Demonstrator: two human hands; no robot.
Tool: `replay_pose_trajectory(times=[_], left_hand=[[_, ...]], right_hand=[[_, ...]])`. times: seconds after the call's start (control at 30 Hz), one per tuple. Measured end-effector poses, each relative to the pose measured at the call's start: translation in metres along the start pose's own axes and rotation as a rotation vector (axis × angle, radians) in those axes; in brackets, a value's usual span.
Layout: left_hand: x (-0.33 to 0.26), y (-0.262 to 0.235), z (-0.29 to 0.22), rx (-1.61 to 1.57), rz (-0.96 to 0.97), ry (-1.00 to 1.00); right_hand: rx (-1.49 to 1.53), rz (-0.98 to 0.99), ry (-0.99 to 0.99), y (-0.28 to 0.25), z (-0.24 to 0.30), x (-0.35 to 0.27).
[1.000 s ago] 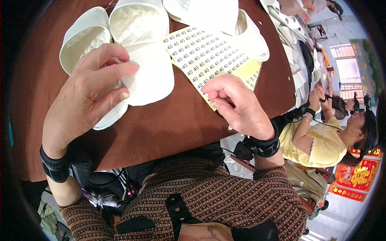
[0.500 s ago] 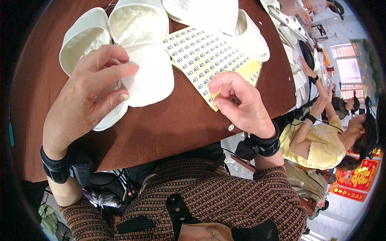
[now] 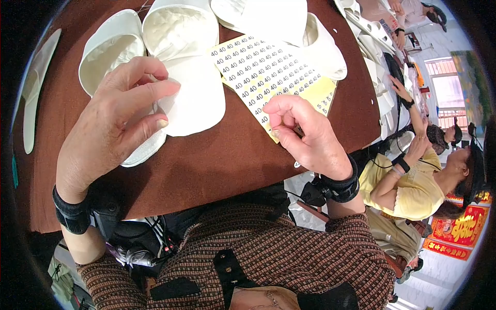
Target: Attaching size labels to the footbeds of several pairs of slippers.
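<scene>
From where I stand, the left hand's (image 3: 111,116) grip looks released, finger and thumb parted over a smooth white slipper (image 3: 199,101) on the brown cloth-covered bench (image 3: 206,168). The right hand (image 3: 310,133) curls over a yellow-edged paper label sheet (image 3: 258,72); whether its grip pinches anything, I cannot tell.

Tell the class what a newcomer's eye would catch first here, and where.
The yellow sheet of stickers draws the eye first, lying on the brown table near the right hand. White slippers lie along the table's far side. At the right, a person in yellow and a bright red poster stand out.
</scene>
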State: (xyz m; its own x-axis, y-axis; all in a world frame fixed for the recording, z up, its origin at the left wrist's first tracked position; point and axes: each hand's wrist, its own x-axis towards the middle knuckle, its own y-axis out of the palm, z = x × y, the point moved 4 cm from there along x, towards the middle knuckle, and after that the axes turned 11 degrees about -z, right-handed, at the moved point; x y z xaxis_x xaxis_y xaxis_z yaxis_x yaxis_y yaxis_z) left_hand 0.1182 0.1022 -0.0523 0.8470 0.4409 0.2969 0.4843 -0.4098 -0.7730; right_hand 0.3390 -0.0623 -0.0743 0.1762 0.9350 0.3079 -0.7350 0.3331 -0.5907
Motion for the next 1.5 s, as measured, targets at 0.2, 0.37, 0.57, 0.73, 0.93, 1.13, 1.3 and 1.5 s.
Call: replay_pose_trajectory(times=[0.2, 0.37, 0.57, 0.73, 0.93, 1.13, 1.3, 1.5], left_hand=[[-0.002, -0.001, 0.000, -0.018, -0.001, -0.002], [-0.003, -0.001, -0.002, -0.029, -0.020, 0.013], [-0.003, -0.004, -0.001, -0.009, -0.038, 0.070], [-0.003, -0.004, -0.003, 0.032, -0.090, 0.171], [-0.003, -0.003, -0.004, 0.040, -0.099, 0.182], [-0.005, -0.004, -0.004, 0.063, -0.076, 0.159], [-0.007, -0.005, -0.004, 0.032, -0.076, 0.132], [-0.006, -0.004, -0.004, 0.042, -0.066, 0.131]], right_hand=[[0.102, 0.023, 0.114, -0.001, -0.005, -0.006], [0.215, -0.002, 0.137, -0.002, -0.012, -0.013], [0.319, -0.048, 0.111, -0.014, 0.002, -0.008], [0.350, -0.027, 0.102, -0.028, 0.041, 0.013], [0.284, 0.184, -0.019, 0.010, 0.051, 0.066], [0.050, 0.238, -0.018, 0.045, 0.038, 0.097], [0.016, 0.175, -0.123, 0.052, 0.034, 0.099], [-0.031, 0.194, -0.117, 0.055, 0.031, 0.096]])
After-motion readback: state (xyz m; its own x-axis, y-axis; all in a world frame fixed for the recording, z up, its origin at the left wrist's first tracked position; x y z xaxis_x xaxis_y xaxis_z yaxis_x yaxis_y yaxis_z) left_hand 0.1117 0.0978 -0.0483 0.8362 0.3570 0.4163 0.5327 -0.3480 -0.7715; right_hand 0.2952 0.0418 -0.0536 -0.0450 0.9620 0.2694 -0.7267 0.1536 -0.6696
